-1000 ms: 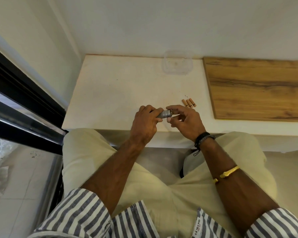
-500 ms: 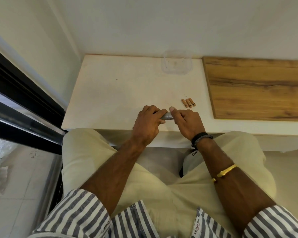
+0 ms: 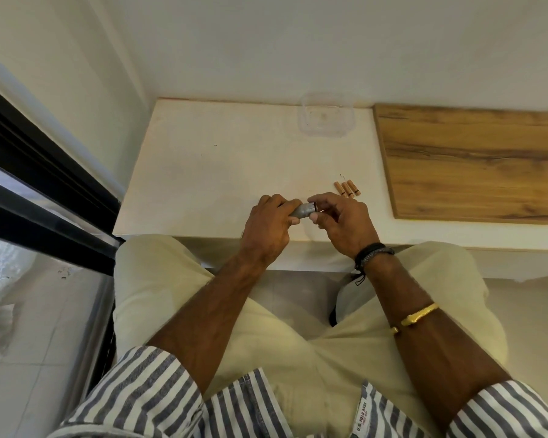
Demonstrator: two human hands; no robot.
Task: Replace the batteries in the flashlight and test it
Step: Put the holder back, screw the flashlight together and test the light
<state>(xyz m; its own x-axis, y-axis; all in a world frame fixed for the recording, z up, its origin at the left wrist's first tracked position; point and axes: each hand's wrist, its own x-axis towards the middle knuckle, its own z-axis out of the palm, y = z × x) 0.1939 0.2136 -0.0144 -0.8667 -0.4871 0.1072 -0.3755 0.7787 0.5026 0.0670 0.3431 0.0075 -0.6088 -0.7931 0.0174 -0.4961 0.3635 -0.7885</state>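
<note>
A small grey flashlight (image 3: 303, 209) is held level above the near edge of the white counter (image 3: 222, 172). My left hand (image 3: 271, 227) grips its body, which the fingers mostly hide. My right hand (image 3: 342, 219) has its fingertips curled round the flashlight's exposed right end. Three copper-coloured batteries (image 3: 347, 188) lie side by side on the counter, just beyond my right hand.
A clear plastic container (image 3: 327, 114) stands at the back of the counter against the wall. A wooden board (image 3: 475, 162) covers the counter's right part. A dark window frame (image 3: 41, 197) runs along the left. My legs sit under the counter's front edge.
Half a second ago my right hand covered the flashlight's end; now its fingers have opened back a little and the grey end shows again. The batteries have not moved.
</note>
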